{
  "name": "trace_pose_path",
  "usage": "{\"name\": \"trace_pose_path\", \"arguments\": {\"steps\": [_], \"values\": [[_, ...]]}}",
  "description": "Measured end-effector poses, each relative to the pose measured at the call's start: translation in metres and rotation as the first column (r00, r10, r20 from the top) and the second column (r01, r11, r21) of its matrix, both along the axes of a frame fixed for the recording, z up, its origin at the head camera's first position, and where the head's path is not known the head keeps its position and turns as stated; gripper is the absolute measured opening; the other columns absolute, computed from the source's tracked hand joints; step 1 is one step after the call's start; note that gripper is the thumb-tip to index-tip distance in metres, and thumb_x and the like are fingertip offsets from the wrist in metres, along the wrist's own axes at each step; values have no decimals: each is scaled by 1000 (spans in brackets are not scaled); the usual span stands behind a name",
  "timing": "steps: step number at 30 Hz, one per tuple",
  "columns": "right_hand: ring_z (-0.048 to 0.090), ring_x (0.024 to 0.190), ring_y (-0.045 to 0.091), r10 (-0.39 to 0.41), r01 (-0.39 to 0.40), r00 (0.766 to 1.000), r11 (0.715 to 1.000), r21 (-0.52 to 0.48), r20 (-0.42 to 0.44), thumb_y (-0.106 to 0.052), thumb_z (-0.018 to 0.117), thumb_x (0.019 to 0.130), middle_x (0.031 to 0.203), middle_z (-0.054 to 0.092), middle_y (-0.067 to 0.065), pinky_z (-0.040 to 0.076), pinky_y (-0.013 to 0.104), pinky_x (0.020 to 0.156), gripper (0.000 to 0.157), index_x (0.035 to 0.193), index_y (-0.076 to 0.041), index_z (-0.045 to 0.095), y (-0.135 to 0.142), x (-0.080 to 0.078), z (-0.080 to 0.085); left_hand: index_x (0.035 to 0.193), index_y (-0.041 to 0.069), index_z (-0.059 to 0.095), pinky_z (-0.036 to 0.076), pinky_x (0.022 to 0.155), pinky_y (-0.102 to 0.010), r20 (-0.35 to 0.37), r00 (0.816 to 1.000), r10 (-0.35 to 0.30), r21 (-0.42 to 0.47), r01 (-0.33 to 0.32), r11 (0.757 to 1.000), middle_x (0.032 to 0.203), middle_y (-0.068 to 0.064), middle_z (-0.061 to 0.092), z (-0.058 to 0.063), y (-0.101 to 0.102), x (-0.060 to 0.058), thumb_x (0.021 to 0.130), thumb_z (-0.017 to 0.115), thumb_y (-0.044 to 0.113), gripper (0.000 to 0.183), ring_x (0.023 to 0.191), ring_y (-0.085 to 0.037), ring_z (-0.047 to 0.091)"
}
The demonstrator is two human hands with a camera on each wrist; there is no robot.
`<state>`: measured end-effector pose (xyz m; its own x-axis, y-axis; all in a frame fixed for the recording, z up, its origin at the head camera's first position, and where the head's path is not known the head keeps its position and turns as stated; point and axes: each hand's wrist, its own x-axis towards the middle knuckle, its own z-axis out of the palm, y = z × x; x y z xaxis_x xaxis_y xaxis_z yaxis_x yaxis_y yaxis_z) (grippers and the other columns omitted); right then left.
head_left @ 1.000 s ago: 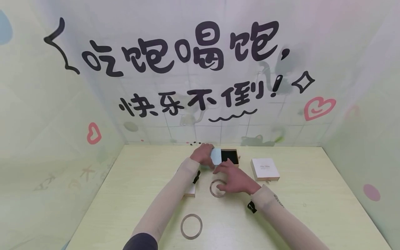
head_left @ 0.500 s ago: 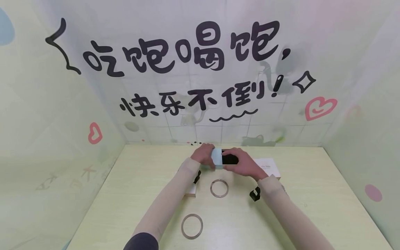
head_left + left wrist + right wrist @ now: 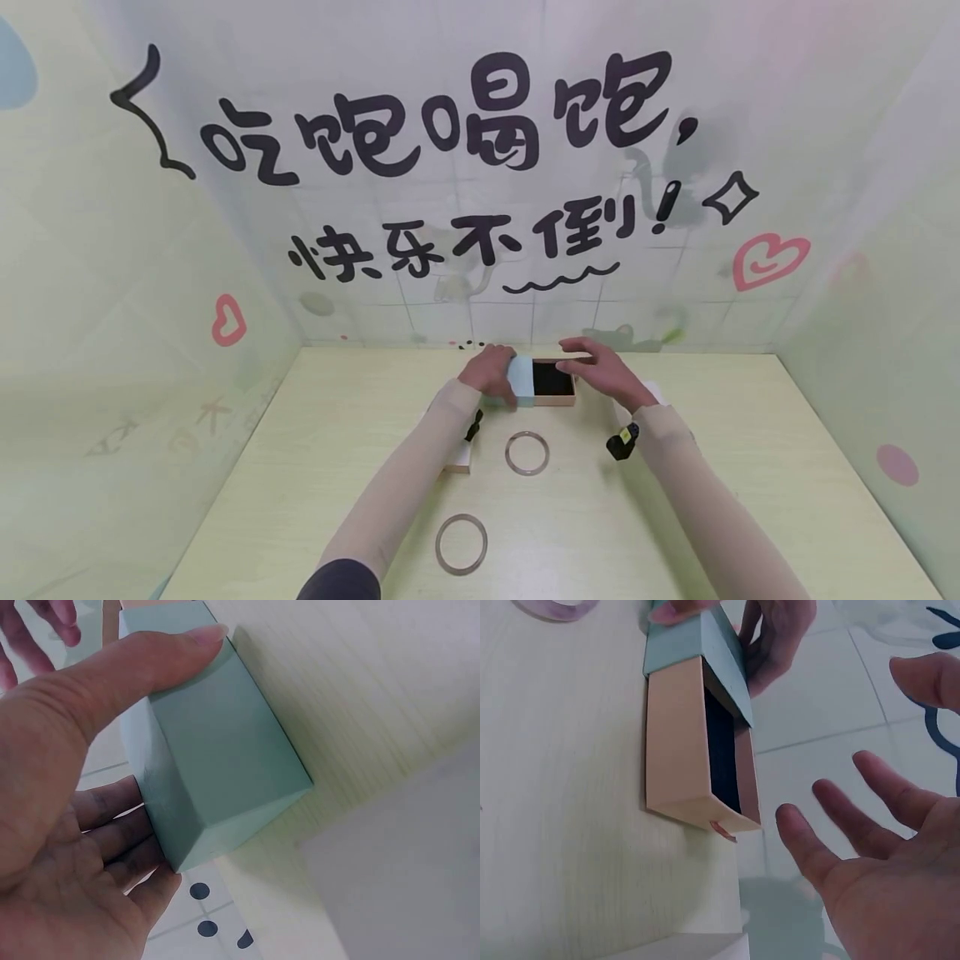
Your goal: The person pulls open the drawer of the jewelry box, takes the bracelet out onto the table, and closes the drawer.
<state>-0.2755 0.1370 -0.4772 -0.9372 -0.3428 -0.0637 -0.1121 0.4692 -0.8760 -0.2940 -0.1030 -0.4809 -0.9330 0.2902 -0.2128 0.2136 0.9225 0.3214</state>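
The left hand [image 3: 487, 372] grips the blue box sleeve [image 3: 523, 380] near the back edge of the desk [image 3: 330, 433], its drawer [image 3: 555, 401] jutting rightward; a gap separates the drawer's rim from the right hand [image 3: 609, 374], hovering with fingers spread.

Box cover [image 3: 232, 742]: plain blue-green. Drawer [image 3: 676, 742]: peach outside, black lining [image 3: 551, 383]. Bangles [image 3: 438, 544]: greyish mauve. Table [image 3: 600, 533]: pale cream, fine wood grain. Sleeves [image 3: 405, 483]: beige. Wall [image 3: 442, 321]: whitish, faintly grey-checked, black lettering [image 3: 486, 222], pink hearts [image 3: 227, 341].
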Motion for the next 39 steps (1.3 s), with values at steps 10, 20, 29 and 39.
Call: {"name": "trace_pose_path", "arguments": {"steps": [10, 20, 29, 39], "values": [[61, 126, 40, -114, 112, 986, 993, 21, 121, -32, 47, 108, 146, 53, 28, 48, 51, 109, 54, 147, 5, 46, 2, -14, -6, 148, 7, 50, 50, 104, -42, -1, 1000, -6, -12, 6, 1000, 137, -10, 59, 1, -1, 1, 68, 96, 27, 95, 120, -25, 51], [66, 81, 19, -101, 84, 988, 986, 145, 114, -18, 37, 106, 93, 68, 16, 57, 37, 83, 40, 120, 11, 60, -2, -19, -16, 149, 7, 49, 50, 106, -42, -8, 1000, -15, -27, 14, 1000, 142, -11, 58, 1, 0, 0, 69, 95, 28, 94, 123, -25, 51], [69, 78, 22, -78, 62, 997, 932, 358, 29, -2, 48, 91, 92, 75, 19, 57, 41, 83, 39, 124, 12, 64, -8, -19, -22, 149, 7, 49, 49, 106, -42, -4, 1000, -7, -22, 7, 1000, 141, -10, 58, 0, 1, 1, 69, 95, 27, 94, 123, -25, 51], [37, 49, 10, -110, 127, 991, 941, 315, -69, 7, 42, 83, 49, 40, -5, 26, 25, 51, 41, 52, -19, 33, -10, -15, -31, 149, 8, 49, 49, 106, -41, -4, 1000, -3, -25, 3, 1000, 142, -10, 58, 2, 0, 3, 69, 95, 28, 94, 124, -24, 50]]}}
